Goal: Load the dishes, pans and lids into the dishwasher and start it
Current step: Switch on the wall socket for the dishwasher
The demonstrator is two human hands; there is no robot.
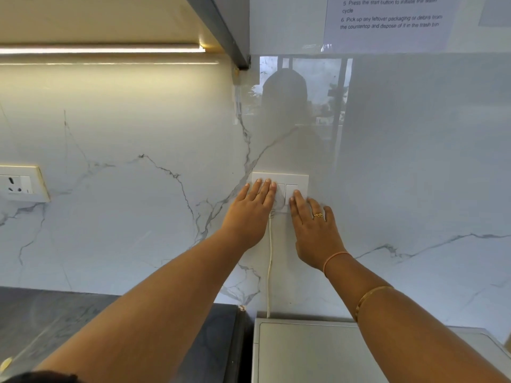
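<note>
A: Head camera: where is the white machine (309, 352) relative to the grips?

B: At the bottom, well below both. Only its flat top shows, standing against the wall (138, 217), and the right forearm crosses over it.

A: And the grips?

B: Both are released, with fingers straight and flat on the wall. The left grip (250, 214) lies over the left part of the switch plate (300, 179). The right grip (315, 230) is just beside it, its longest fingertip on the plate's right switch. Neither holds anything.

A: Counts?

B: One machine, one switch plate, and one white cord (269, 266). The cord drops between the two grips to the machine's back edge. Its plug is mostly hidden by the fingers, and so is the number of switches.

A: What else?

B: One ring (318, 215) and two bands on the right arm. One socket (20, 183) is far left. A dark bench (55, 322) sits left of the machine. There is one lit strip (102, 48) under a cupboard and a printed sheet (387, 20) above.
</note>
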